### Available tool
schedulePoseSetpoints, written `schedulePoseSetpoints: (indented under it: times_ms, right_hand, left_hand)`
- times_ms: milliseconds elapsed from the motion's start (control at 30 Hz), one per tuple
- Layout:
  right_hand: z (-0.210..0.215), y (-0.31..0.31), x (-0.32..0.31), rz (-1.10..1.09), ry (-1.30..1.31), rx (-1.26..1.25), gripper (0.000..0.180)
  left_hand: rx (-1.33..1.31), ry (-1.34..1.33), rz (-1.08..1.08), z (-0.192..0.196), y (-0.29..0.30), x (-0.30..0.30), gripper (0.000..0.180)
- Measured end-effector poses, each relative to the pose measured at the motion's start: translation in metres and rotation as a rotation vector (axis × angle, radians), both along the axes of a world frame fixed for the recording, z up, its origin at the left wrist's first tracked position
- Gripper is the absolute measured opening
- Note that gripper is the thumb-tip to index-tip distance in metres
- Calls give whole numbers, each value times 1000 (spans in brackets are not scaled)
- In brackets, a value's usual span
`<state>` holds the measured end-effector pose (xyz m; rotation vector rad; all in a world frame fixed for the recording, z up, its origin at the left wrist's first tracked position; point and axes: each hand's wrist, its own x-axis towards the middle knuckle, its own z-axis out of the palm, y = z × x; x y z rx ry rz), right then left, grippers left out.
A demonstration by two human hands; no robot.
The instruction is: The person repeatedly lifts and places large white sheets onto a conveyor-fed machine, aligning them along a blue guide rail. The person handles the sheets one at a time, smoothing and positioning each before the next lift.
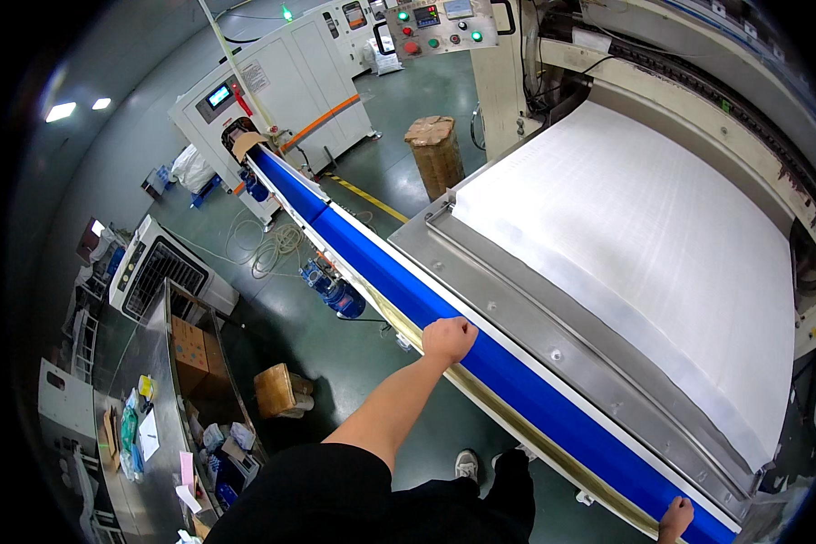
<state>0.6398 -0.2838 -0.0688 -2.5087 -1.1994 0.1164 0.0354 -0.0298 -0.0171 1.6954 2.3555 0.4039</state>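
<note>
My left hand [449, 340] is closed in a fist over the near edge of a long blue conveyor belt [517, 372]. No object sticks out from its fingers. Farther along the same belt, at the lower right, my right hand [676, 519] is also curled into a fist, partly cut off by the picture's rim. Nothing shows in it either. Beyond the belt, a wide sheet of white material [644, 245] comes out of a large machine and lies over a metal plate [535, 326]. A cream-coloured strip [494, 399] runs along the belt's near side.
The belt leads to a white machine cabinet [272, 100] at the far left. A control panel [444, 27] hangs at the top. Blue motor [334, 290], coiled hose [276, 249], brown carton [283, 392] and wrapped column [433, 154] stand around. A cluttered metal bench [154, 408] is left.
</note>
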Motion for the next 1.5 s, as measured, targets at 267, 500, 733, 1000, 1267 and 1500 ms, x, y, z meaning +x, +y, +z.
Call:
schedulePoseSetpoints:
  times_ms: [267,500,733,1000,1267,1500]
  right_hand:
    - [-5,-2,4,15,-39,7,33]
    - [-7,-3,7,-6,-1,-22,33]
    - [-7,-2,6,6,16,-3,32]
    - [-6,-4,8,-8,-18,-11,31]
    - [-7,-5,5,-37,-18,-56,31]
    - [26,9,-19,-88,-17,-145,30]
  left_hand:
    - [10,-14,-9,1,-1,1,27]
    - [25,-2,-15,-1,-1,-1,27]
    - [11,3,2,-1,-1,-1,27]
    - [22,-11,-11,2,-2,3,27]
    - [25,13,-18,-3,-2,-3,27]
    - [63,-21,-13,-6,1,-1,27]
